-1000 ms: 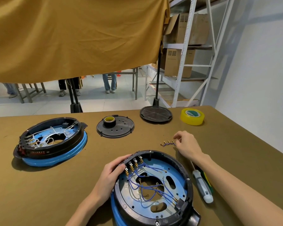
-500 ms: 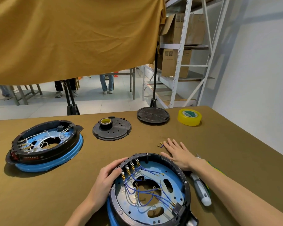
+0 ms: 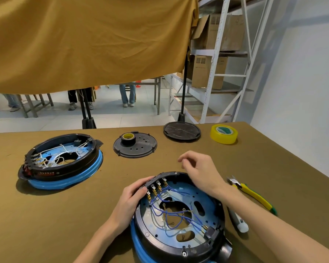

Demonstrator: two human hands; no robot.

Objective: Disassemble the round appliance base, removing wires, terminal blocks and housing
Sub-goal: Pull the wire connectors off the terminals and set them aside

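Note:
The round appliance base [image 3: 179,242], a black ring on a blue rim, lies open side up at the table's near edge. Blue wires [image 3: 171,213] loop across its inside, running to a row of brass terminals [image 3: 157,187] on a black block at the upper-left rim. My left hand [image 3: 132,198] grips the rim just beside that block, thumb on the block's edge. My right hand [image 3: 199,168] hovers over the far rim with fingers loosely curled and slightly blurred, holding nothing I can see.
A second base [image 3: 63,164] with white wires sits at the left. Farther back lie a black cover disc [image 3: 141,149] carrying a black tape roll [image 3: 128,138], another black disc [image 3: 181,130] and yellow tape [image 3: 224,133]. Yellow-handled cutters [image 3: 253,196] and a screwdriver [image 3: 240,223] lie to the right.
My right hand left the small loose wire piece on the table, pressed flat beside it, then lifted and drew back over the base's far rim. My left hand kept its hold.

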